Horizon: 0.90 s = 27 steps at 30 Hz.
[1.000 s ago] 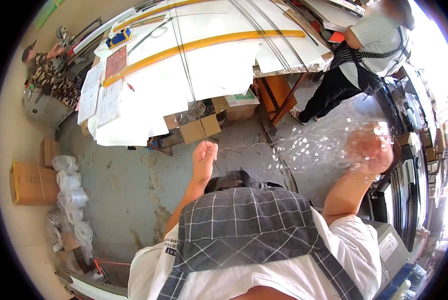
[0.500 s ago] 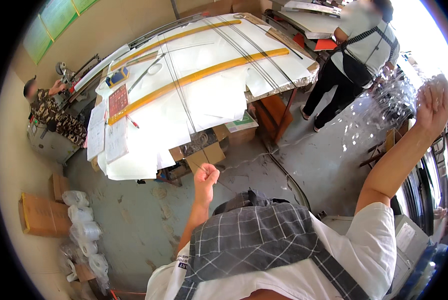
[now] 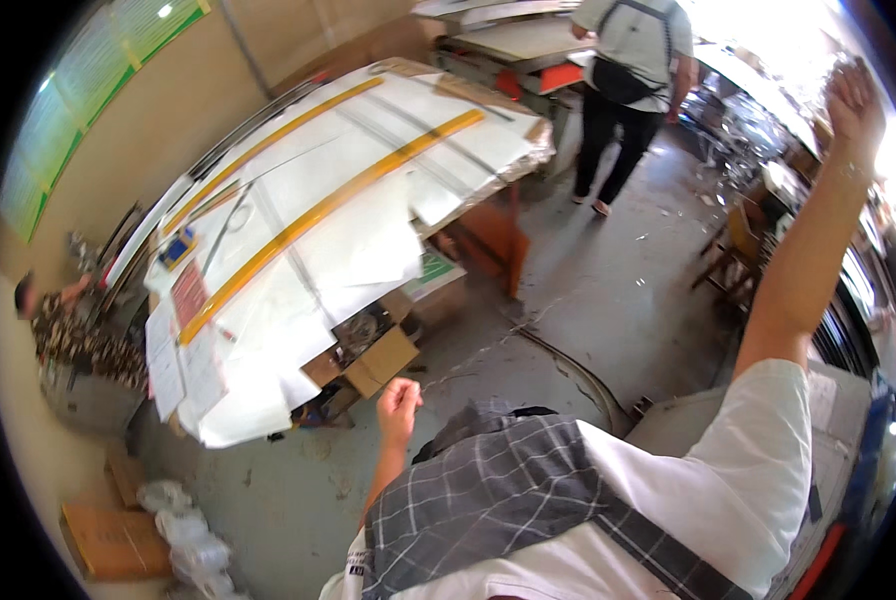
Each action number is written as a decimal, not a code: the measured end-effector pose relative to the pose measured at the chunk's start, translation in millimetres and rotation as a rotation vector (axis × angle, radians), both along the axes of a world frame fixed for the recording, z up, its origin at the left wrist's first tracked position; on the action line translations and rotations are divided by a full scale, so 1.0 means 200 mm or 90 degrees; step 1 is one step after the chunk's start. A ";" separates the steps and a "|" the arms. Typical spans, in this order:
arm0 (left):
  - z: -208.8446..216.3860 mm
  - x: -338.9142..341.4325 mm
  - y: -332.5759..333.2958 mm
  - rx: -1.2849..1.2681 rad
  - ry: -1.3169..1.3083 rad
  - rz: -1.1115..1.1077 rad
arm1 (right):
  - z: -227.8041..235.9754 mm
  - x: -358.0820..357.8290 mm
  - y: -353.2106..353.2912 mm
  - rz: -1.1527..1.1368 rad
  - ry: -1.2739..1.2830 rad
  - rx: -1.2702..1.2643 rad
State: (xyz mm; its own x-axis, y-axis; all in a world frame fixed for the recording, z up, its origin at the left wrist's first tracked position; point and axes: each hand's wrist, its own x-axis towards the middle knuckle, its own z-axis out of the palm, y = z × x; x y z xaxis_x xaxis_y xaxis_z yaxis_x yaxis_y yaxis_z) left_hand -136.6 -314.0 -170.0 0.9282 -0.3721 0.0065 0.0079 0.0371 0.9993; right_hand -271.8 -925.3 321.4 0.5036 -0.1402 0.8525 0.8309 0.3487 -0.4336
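My left hand (image 3: 400, 404), low in front of my chest, is closed in a pinch. A thin clear strand (image 3: 470, 360) runs from beside its fingers up to the right across the floor. My right arm reaches far out to the upper right. There my right hand (image 3: 852, 108) is raised with curled fingers, and glare hides what is in them. A blurred tangle of shiny clear plastic film (image 3: 736, 132) shows to the left of that hand; I cannot tell whether the two touch.
A large table (image 3: 543, 148) carries white sheets, two yellow bars (image 3: 338, 222) and dark thin rods. An open cardboard box (image 3: 382, 362) sits below its edge. One person (image 3: 623, 90) stands beyond the table, another (image 3: 83, 330) at the left. Wooden stool (image 3: 736, 245) right; cartons (image 3: 118, 540) lower left.
The view has shifted, so the table sits farther left. My right hand is higher in the picture. The film, formerly close beside it, now appears farther from it. The person beyond has turned away.
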 end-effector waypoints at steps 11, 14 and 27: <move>-0.33 -0.02 -0.07 0.157 0.027 0.047 | -0.09 -0.24 -0.08 -0.691 0.050 0.335; -0.39 0.04 -0.11 0.153 -0.028 0.081 | -0.33 -0.15 -0.08 -0.676 0.125 0.295; 0.58 0.17 -0.46 -0.048 0.108 -0.046 | -1.78 0.59 1.83 -0.056 0.635 -0.515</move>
